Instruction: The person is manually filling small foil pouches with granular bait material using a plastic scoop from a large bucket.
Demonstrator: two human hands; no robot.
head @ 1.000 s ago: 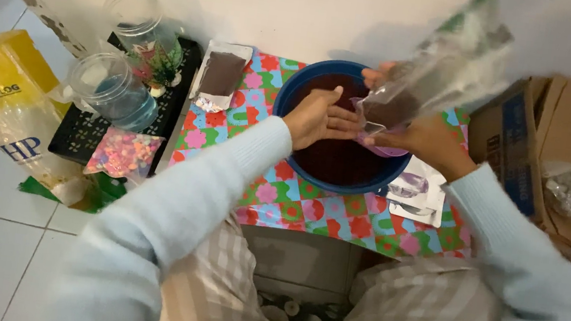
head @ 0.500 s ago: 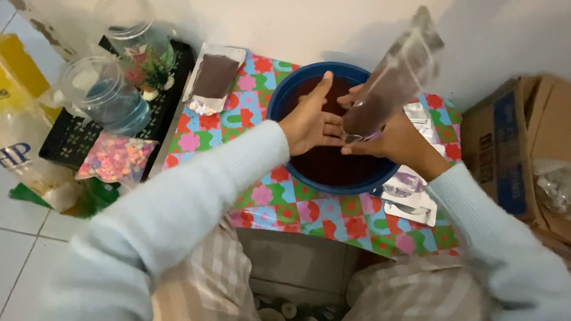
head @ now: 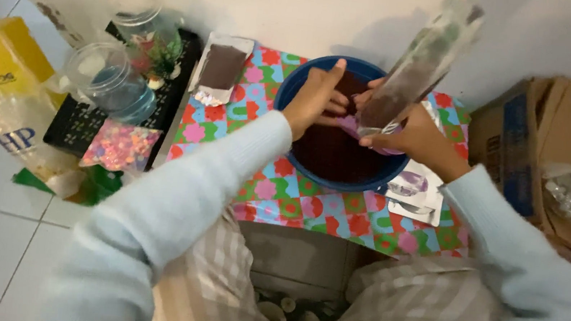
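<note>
Currently the right hand (head: 416, 134) has its grip clamped on the lower end of a clear plastic pouch (head: 420, 64) part-filled with dark soil, held upright over the blue bowl (head: 295, 85) so spill drops back in. Left hand (head: 315, 99) is beside that grip, fingers loosely curled above the soil, holding nothing that I can see. Just outboard of the right grip, flat silvery packets (head: 416, 191) lie on the floral-covered desk (head: 274, 195).

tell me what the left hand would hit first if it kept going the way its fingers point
Probably the clear plastic pouch of dark soil in the right hand; the left hand points right across the round blue plastic basin, though depth is unclear.
</note>
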